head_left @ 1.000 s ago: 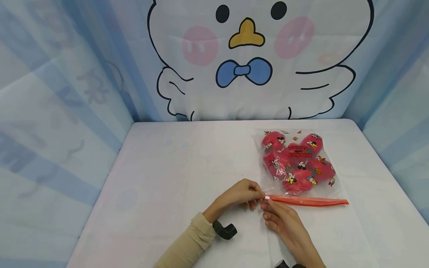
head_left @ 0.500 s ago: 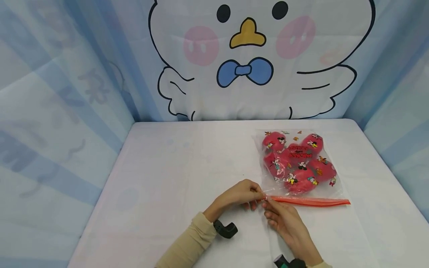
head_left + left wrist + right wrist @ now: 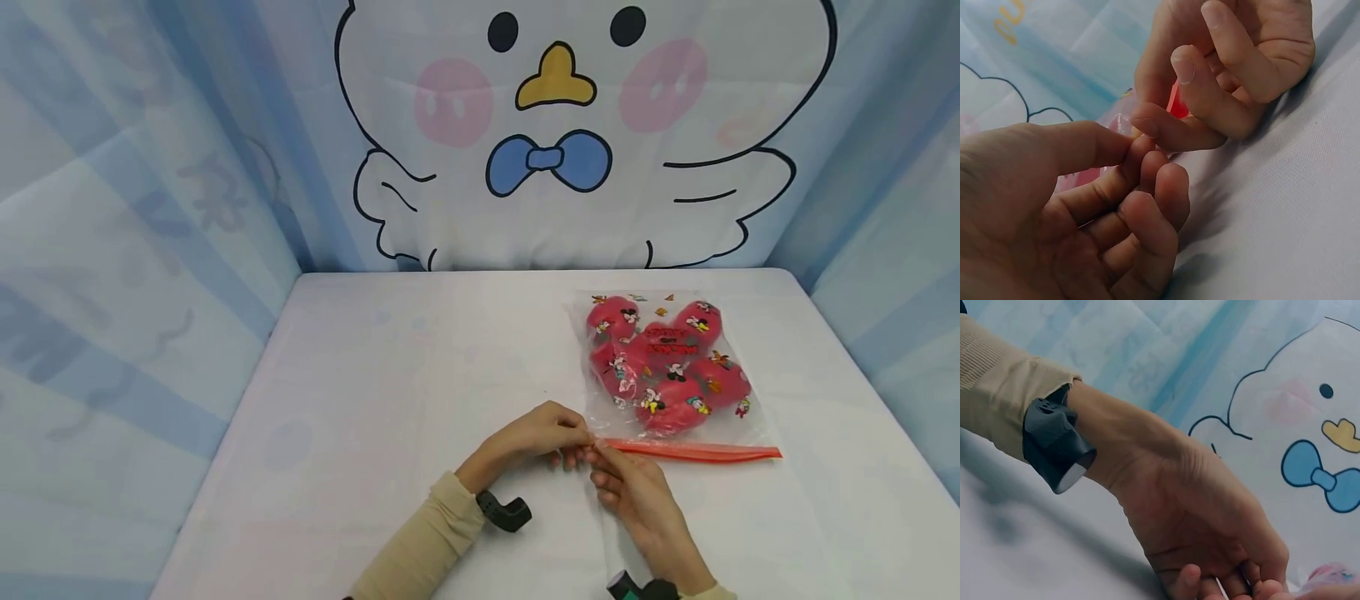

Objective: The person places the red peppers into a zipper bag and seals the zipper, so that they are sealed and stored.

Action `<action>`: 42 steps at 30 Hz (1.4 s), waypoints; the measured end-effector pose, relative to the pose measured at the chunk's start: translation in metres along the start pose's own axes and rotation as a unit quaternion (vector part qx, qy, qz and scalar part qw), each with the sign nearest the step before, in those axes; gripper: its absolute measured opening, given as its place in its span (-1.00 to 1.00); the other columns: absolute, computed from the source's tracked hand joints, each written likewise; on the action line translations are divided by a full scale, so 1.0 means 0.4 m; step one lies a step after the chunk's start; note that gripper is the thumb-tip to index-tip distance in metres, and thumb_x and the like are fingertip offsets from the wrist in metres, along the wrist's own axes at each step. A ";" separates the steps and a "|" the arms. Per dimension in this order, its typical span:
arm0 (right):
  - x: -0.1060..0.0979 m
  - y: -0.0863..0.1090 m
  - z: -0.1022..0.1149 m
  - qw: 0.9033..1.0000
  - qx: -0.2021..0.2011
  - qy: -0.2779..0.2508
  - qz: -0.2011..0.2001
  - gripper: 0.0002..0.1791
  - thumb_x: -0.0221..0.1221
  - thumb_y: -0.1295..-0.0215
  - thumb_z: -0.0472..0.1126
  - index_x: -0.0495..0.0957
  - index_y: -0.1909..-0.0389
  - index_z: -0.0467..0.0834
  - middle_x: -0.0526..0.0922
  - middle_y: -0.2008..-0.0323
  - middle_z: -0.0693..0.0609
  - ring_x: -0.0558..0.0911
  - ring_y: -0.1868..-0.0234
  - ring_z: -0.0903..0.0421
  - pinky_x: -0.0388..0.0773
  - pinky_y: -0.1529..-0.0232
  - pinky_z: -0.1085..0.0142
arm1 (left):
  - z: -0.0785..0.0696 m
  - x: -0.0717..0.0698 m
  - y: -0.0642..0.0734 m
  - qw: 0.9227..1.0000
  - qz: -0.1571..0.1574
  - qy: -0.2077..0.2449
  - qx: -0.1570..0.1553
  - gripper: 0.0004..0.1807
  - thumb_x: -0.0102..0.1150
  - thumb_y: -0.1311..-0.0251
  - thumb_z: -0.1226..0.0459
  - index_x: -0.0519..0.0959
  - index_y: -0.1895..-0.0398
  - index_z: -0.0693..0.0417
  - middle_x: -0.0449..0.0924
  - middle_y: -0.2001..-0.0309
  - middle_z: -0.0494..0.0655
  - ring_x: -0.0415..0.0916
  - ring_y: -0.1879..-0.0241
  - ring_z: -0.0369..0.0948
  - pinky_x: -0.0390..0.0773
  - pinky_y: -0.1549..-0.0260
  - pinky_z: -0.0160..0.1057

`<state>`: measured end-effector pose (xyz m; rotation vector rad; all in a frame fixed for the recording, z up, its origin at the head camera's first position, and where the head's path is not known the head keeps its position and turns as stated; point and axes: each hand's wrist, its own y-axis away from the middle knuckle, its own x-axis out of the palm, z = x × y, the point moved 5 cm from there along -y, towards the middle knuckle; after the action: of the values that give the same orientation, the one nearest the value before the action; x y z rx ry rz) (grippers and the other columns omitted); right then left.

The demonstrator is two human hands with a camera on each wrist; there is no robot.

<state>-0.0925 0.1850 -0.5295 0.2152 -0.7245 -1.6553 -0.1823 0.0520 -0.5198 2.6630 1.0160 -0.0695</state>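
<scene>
A clear zip bag (image 3: pixel 752 427) printed with cartoon figures lies on the white table, several red rounded things (image 3: pixel 675 407) inside it. Along its near edge runs a red zip strip (image 3: pixel 705 452). My left hand (image 3: pixel 534 435) pinches the strip's left end between thumb and forefinger. Right beside it, my right hand (image 3: pixel 647 500) pinches the same end, and the fingertips of both hands meet. In the left wrist view, a bit of the red strip (image 3: pixel 1179 103) shows behind the right hand (image 3: pixel 1235 69). The pinched end itself is hidden by fingers.
The white table (image 3: pixel 375 400) stretches left of the hands. Behind it hangs a curtain (image 3: pixel 465 200) with a cartoon bird, and blue curtains stand at both sides. Each wrist wears a dark camera mount, such as the left one (image 3: pixel 504 512).
A small white slider seen at the strip's left end a second ago is now covered by the fingers. Both hands have barely moved; the bag lies in the same place.
</scene>
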 end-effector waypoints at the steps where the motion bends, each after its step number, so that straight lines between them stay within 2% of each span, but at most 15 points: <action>1: 0.003 0.000 -0.001 1.000 -0.006 -0.005 -0.003 -0.69 0.15 -0.58 -0.05 0.75 0.36 0.01 0.74 0.41 0.25 0.50 0.47 0.35 0.35 0.46 0.50 | 0.002 -0.001 0.000 1.000 -0.002 0.006 0.000 -0.76 0.18 -0.38 0.28 0.64 0.45 0.21 0.55 0.59 -0.13 0.49 0.58 -0.28 0.45 0.62 -0.39; 7: 0.008 0.001 -0.003 0.999 -0.025 -0.034 -0.015 -0.69 0.12 -0.59 -0.12 0.74 0.36 -0.04 0.74 0.40 0.20 0.41 0.50 0.36 0.16 0.60 0.55 | 0.009 -0.005 -0.002 1.000 -0.005 0.026 -0.001 -0.78 0.17 -0.38 0.31 0.65 0.44 0.22 0.55 0.61 -0.16 0.48 0.59 -0.31 0.45 0.62 -0.39; 11: -0.007 0.006 0.005 0.999 -0.031 -0.038 -0.017 -0.68 0.09 -0.62 -0.12 0.73 0.34 -0.02 0.73 0.36 0.22 0.40 0.48 0.37 0.18 0.61 0.57 | 0.008 -0.012 -0.001 0.999 -0.004 0.038 -0.002 -0.78 0.16 -0.38 0.33 0.64 0.43 0.22 0.55 0.60 -0.17 0.47 0.59 -0.32 0.45 0.62 -0.39; 15: -0.042 0.012 0.020 0.998 -0.036 -0.040 -0.024 -0.69 0.09 -0.62 -0.08 0.71 0.34 0.01 0.71 0.34 0.24 0.40 0.47 0.36 0.21 0.59 0.57 | 0.006 -0.029 0.000 0.998 -0.013 0.054 -0.007 -0.79 0.19 -0.37 0.33 0.66 0.43 0.23 0.56 0.57 -0.18 0.47 0.59 -0.32 0.45 0.62 -0.40; 20: -0.091 0.013 0.031 0.998 -0.009 -0.049 -0.037 -0.72 0.11 -0.60 0.00 0.71 0.30 0.06 0.70 0.32 0.26 0.40 0.44 0.35 0.22 0.58 0.56 | 0.006 -0.048 0.003 0.998 -0.013 0.063 -0.022 -0.81 0.21 -0.37 0.33 0.68 0.38 0.27 0.58 0.56 -0.18 0.48 0.59 -0.32 0.45 0.62 -0.41; 24: -0.115 0.012 0.034 0.998 0.008 -0.051 -0.045 -0.71 0.10 -0.60 0.02 0.71 0.30 0.06 0.70 0.31 0.27 0.41 0.43 0.34 0.22 0.58 0.55 | 0.004 -0.055 0.007 0.998 -0.009 0.056 -0.021 -0.80 0.21 -0.38 0.32 0.69 0.35 0.30 0.59 0.55 -0.17 0.48 0.59 -0.31 0.46 0.62 -0.41; 31: -0.155 0.018 0.051 0.997 -0.002 -0.061 -0.049 -0.69 0.12 -0.58 0.00 0.74 0.36 0.07 0.72 0.34 0.25 0.43 0.44 0.34 0.22 0.60 0.53 | 0.007 -0.068 0.015 0.998 -0.010 0.052 -0.024 -0.79 0.20 -0.37 0.33 0.67 0.31 0.35 0.58 0.55 -0.16 0.49 0.58 -0.31 0.46 0.59 -0.41; 42: -0.264 0.032 0.072 0.995 0.011 -0.083 -0.060 -0.73 0.17 -0.53 0.03 0.75 0.35 0.09 0.71 0.32 0.24 0.45 0.41 0.31 0.26 0.55 0.49 | 0.017 -0.105 0.022 0.998 -0.014 0.050 -0.025 -0.78 0.20 -0.37 0.33 0.66 0.24 0.41 0.58 0.53 -0.18 0.51 0.56 -0.31 0.49 0.57 -0.40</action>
<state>-0.0728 0.2934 -0.5264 0.1398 -0.8686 -1.7951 -0.2077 0.0169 -0.5181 2.6306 1.0718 0.0816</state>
